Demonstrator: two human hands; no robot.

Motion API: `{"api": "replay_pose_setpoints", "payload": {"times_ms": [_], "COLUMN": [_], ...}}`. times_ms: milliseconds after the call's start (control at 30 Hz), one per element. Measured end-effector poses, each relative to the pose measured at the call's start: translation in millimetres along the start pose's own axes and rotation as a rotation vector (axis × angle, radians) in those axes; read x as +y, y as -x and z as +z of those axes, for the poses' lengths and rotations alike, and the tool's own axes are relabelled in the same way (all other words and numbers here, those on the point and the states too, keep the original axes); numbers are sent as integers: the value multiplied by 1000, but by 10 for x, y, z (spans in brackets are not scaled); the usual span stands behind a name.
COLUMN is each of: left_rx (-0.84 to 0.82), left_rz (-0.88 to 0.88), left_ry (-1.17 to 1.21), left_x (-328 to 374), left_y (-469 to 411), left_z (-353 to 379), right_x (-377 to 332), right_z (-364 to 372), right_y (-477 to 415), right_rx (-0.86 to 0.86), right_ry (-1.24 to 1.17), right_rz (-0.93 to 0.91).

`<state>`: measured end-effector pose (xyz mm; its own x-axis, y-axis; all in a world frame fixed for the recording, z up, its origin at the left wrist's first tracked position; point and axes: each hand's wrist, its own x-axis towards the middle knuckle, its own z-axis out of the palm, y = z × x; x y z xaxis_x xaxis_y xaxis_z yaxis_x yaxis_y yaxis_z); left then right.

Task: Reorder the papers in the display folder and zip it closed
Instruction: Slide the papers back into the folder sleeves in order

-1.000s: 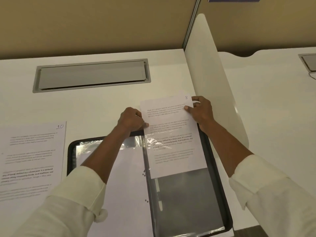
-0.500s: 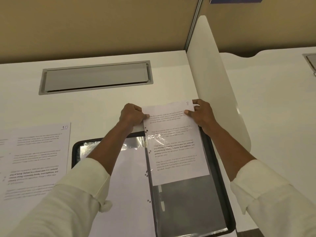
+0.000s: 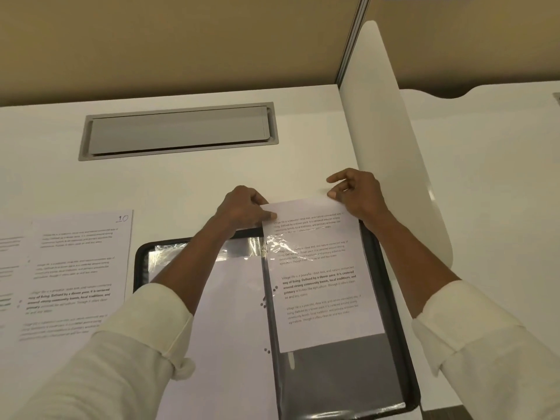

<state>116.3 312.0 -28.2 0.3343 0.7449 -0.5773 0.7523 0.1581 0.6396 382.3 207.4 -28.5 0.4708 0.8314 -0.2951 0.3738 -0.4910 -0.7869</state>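
Sheet [image 3: 318, 277] slid deeper into folder [image 3: 348, 374]; left hand [image 3: 242, 210], right hand [image 3: 360, 192] pinch it.

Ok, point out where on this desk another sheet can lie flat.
Bare desk lies between the cable hatch and the display folder, left of the left hand, and beyond the sheet marked 10. The folder's top edge is crowded: that hand and the right hand hold the part-inserted sheet.
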Motion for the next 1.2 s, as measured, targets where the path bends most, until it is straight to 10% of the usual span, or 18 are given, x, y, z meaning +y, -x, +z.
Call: {"api": "replay_pose_setpoints", "payload": {"times_ms": [600,1200], "left_rx": [-18,-2], "left_rz": [247,277], "left_ry": [-288,-538], "left_x": [2,32], "left_y": [69,218], "left_z": [142,358], "right_x": [-276,-187], "right_z": [44,60], "right_y": [-37,14], "right_rx": [-465,-578], "right_ry": [520,663], "right_rz": [-241,-244]}}
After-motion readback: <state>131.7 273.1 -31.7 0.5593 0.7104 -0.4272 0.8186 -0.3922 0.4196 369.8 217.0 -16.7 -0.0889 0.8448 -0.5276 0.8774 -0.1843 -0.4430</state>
